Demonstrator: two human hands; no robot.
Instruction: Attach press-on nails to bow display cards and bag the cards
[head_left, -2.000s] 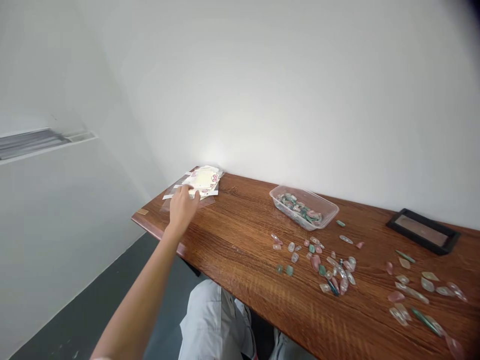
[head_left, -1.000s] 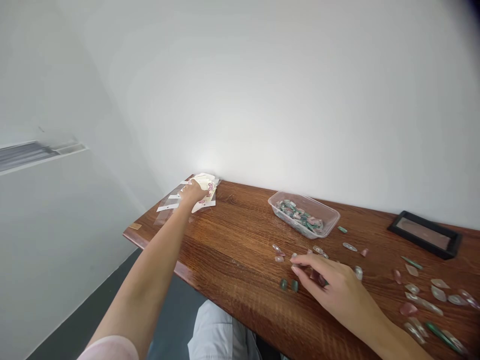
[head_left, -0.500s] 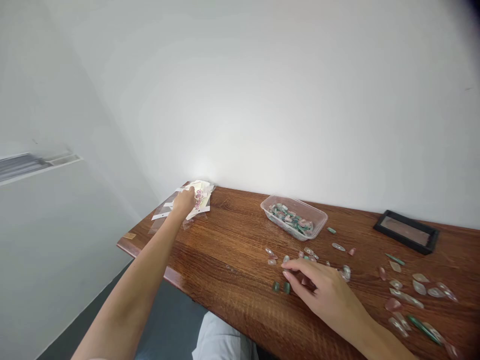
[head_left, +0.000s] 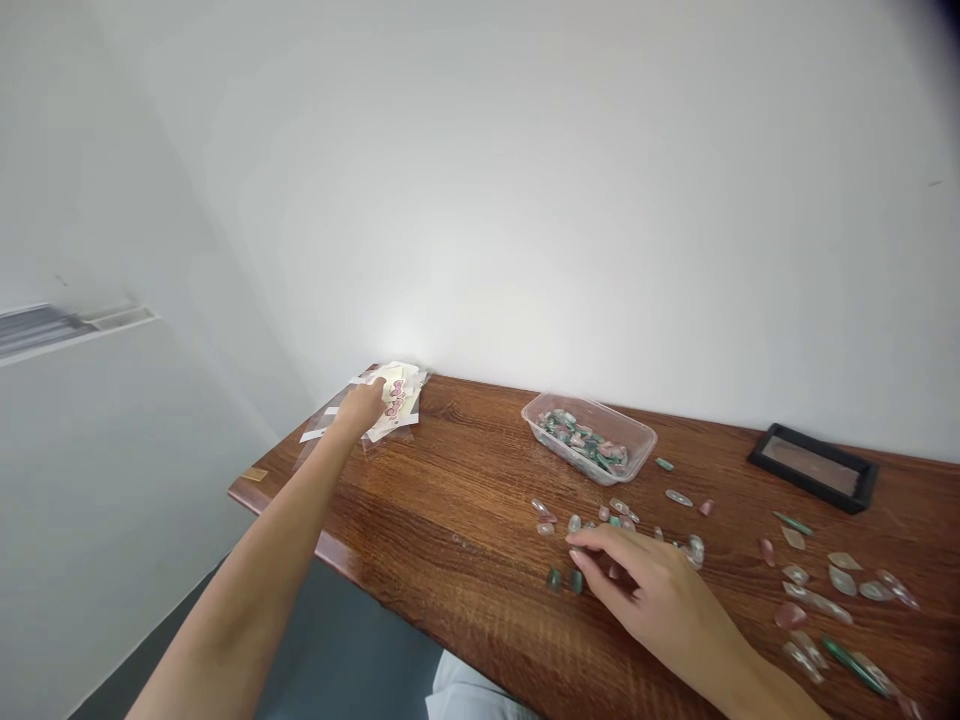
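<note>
Head view: the left hand (head_left: 358,408) lies on a packet (head_left: 394,402) of cream paper with pink print in crinkled clear plastic, at the table's (head_left: 450,500) far left corner, its long axis slanting toward the wall. Those fingers are hidden, so their grip is unclear. The right hand's (head_left: 652,590) fingers (head_left: 592,545) curl slightly apart over glossy pink, green and clear stones (head_left: 695,550), flat teardrops. Beyond the fingertips, a plastic tray (head_left: 637,465) holds more.

**Hands Hide Some Papers and Stones**

The left hand (head_left: 360,408) covers part of the white printed paper packets (head_left: 397,388) at far left. The right hand (head_left: 645,585) hides some small glossy stones (head_left: 694,550). The stones inside the clear plastic box (head_left: 589,438) are too small for counting. At near right, the picture's edge cuts a pale pink stone (head_left: 910,708).
</note>
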